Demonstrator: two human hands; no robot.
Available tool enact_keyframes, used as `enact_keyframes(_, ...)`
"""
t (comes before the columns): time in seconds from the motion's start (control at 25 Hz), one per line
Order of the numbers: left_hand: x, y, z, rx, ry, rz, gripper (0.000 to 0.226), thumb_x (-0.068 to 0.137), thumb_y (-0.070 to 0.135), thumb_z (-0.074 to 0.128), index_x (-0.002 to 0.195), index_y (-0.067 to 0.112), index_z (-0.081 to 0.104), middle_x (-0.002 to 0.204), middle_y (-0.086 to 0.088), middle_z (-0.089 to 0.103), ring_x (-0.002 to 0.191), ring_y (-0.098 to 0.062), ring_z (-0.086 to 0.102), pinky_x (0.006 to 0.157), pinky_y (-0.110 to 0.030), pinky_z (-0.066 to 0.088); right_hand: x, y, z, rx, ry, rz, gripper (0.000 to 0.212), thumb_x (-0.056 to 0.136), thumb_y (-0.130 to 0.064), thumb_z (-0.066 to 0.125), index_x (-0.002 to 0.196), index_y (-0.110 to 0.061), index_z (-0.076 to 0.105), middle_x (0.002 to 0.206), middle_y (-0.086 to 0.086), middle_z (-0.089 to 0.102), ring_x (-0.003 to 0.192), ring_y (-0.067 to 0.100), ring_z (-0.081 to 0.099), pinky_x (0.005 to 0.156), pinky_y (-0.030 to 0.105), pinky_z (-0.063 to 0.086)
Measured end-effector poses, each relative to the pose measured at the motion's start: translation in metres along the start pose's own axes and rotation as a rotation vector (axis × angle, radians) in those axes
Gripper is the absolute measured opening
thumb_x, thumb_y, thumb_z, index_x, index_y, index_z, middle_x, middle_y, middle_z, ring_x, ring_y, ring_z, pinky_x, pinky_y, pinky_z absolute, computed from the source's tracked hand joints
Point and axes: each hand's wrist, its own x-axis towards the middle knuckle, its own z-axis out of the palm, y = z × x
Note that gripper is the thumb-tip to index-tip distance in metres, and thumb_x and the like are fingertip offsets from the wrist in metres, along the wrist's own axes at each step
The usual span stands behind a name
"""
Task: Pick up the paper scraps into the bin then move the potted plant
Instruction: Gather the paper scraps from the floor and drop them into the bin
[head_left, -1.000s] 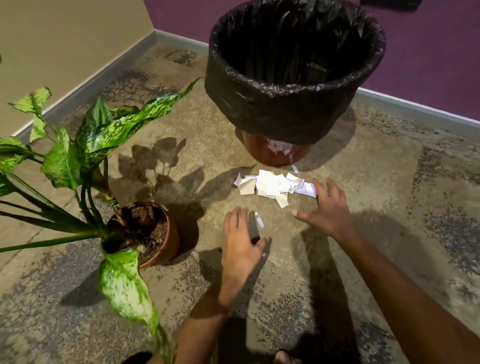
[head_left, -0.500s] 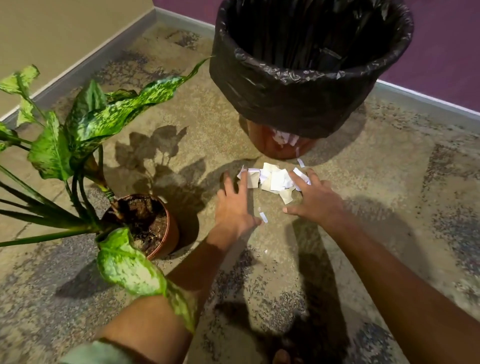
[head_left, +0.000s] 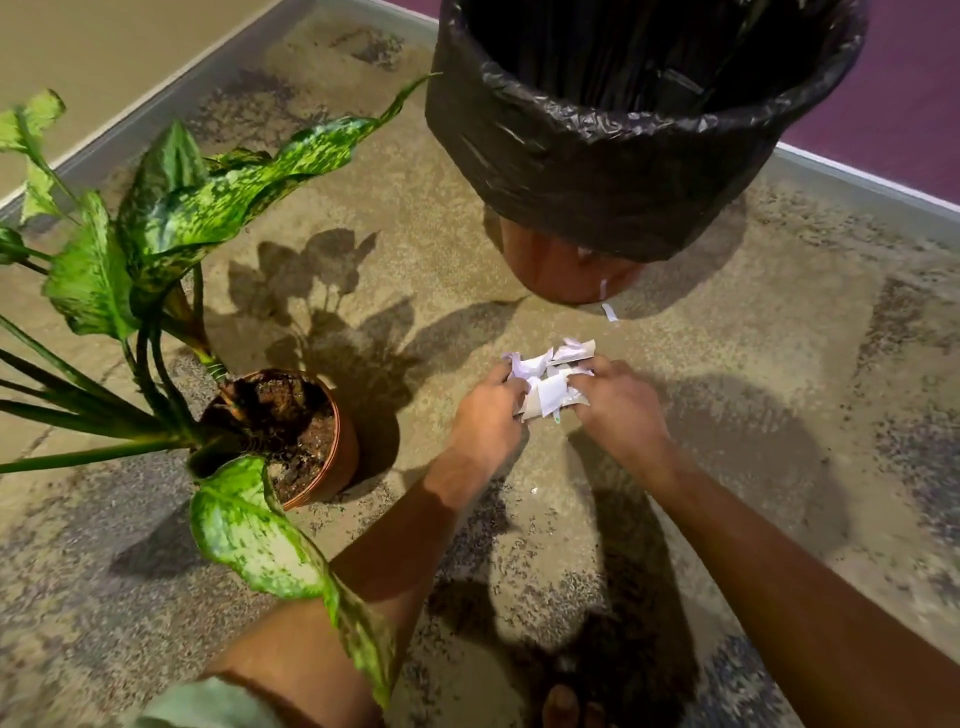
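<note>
Bin (head_left: 613, 171): far rim cut off by the frame top; black liner hides all but its brown base. Fingertips of both hands are buried in the paper scraps (head_left: 550, 382). Left hand (head_left: 488, 415) and right hand (head_left: 621, 410): fingers curled inward, clenched on the bunched scraps from either side, just in front of the bin. Scraps white, crumpled. One stray scrap (head_left: 609, 312) lies on the floor (head_left: 779, 364) by the bin base. Potted plant (head_left: 291, 431) stands left, variegated leaves.
</note>
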Motion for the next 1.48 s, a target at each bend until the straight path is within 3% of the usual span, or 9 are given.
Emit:
enact_keyframes(0.2, -0.020, 0.000, 0.002, -0.091, 0.072, -0.045, 0.024, 0.088, 0.008, 0.060, 0.111, 0.012, 0.067, 0.120, -0.004, 0.061, 0.100, -0.020, 0.060, 0.087, -0.027, 0.047, -0.028, 0.000, 0.008, 0.087, 0.117, 0.012, 0.039, 0.059, 0.007, 0.064, 0.094, -0.009, 0.073, 0.100, 0.008, 0.070, 0.082, 0.029, 0.067, 0.064, 0.033, 0.054)
enact_keyframes(0.48, -0.055, 0.004, 0.005, -0.332, 0.194, -0.227, 0.019, 0.091, 0.020, 0.061, 0.107, 0.016, 0.070, 0.104, -0.003, 0.066, 0.082, -0.016, 0.060, 0.078, -0.030, 0.053, -0.063, 0.007, -0.018, 0.171, 0.316, 0.177, 0.033, 0.067, 0.009, 0.069, 0.094, -0.008, 0.074, 0.095, 0.010, 0.073, 0.066, 0.028, 0.068, 0.059, 0.028, 0.052)
enact_keyframes(0.64, -0.060, 0.025, -0.017, -0.339, 0.272, -0.113, 0.023, 0.090, 0.017, 0.062, 0.112, 0.018, 0.067, 0.109, 0.002, 0.063, 0.071, -0.016, 0.059, 0.069, -0.034, 0.055, -0.060, -0.001, -0.064, 0.266, 0.469, 0.258, 0.006, 0.081, -0.003, 0.065, 0.082, -0.007, 0.069, 0.086, 0.006, 0.069, 0.069, 0.026, 0.061, 0.057, 0.023, 0.029)
enact_keyframes(0.76, -0.056, 0.055, -0.048, -0.408, 0.423, 0.017, 0.025, 0.085, 0.010, 0.064, 0.109, 0.017, 0.068, 0.102, 0.002, 0.063, 0.076, -0.016, 0.059, 0.070, -0.033, 0.052, -0.060, -0.008, -0.107, 0.329, 0.689, 0.222, 0.007, 0.081, -0.008, 0.067, 0.075, -0.005, 0.065, 0.079, 0.007, 0.066, 0.064, 0.021, 0.055, 0.058, 0.027, 0.030)
enact_keyframes(0.92, -0.049, 0.104, -0.094, -0.442, 0.659, 0.174, 0.031, 0.082, 0.008, 0.063, 0.113, 0.014, 0.067, 0.110, 0.001, 0.065, 0.086, -0.013, 0.062, 0.074, -0.028, 0.052, -0.057, -0.024, -0.176, 0.339, 0.873, 0.108, 0.010, 0.087, -0.010, 0.059, 0.091, -0.008, 0.068, 0.093, -0.002, 0.065, 0.074, 0.007, 0.051, 0.061, 0.016, 0.038)
enact_keyframes(1.08, -0.035, 0.140, -0.142, -0.425, 0.820, 0.266, 0.028, 0.084, 0.010, 0.061, 0.111, 0.012, 0.068, 0.106, 0.001, 0.064, 0.086, -0.009, 0.060, 0.072, -0.018, 0.047, -0.021, -0.031, -0.226, 0.153, 0.950, -0.011, 0.013, 0.086, -0.011, 0.052, 0.091, -0.008, 0.065, 0.103, 0.003, 0.067, 0.083, 0.022, 0.061, 0.068, 0.033, 0.046)
enact_keyframes(1.2, -0.021, 0.148, -0.172, -0.417, 0.862, 0.248, 0.026, 0.084, 0.010, 0.059, 0.108, 0.014, 0.069, 0.100, 0.004, 0.064, 0.083, -0.004, 0.057, 0.068, -0.008, 0.040, 0.010, -0.032, -0.250, 0.060, 0.879, -0.024, 0.020, 0.084, -0.008, 0.051, 0.097, -0.011, 0.065, 0.108, 0.003, 0.066, 0.093, 0.024, 0.062, 0.075, 0.036, 0.048)
enact_keyframes(1.36, -0.005, 0.152, -0.199, -0.364, 0.867, 0.201, 0.025, 0.082, 0.008, 0.059, 0.103, 0.015, 0.070, 0.094, 0.006, 0.061, 0.077, -0.005, 0.052, 0.063, -0.008, 0.038, 0.035, -0.035, -0.262, 0.054, 0.679, 0.000, 0.050, 0.079, 0.006, 0.054, 0.124, -0.015, 0.059, 0.129, 0.002, 0.056, 0.115, 0.024, 0.055, 0.095, 0.035, 0.044)
enact_keyframes(1.48, 0.014, 0.158, -0.213, -0.272, 0.818, 0.170, 0.029, 0.080, 0.004, 0.056, 0.103, 0.016, 0.069, 0.097, 0.003, 0.060, 0.081, -0.012, 0.055, 0.069, -0.022, 0.047, 0.032, -0.035, -0.254, 0.125, 0.729, 0.002, 0.055, 0.080, 0.006, 0.054, 0.131, -0.015, 0.054, 0.138, 0.001, 0.049, 0.123, 0.021, 0.050, 0.101, 0.032, 0.040)
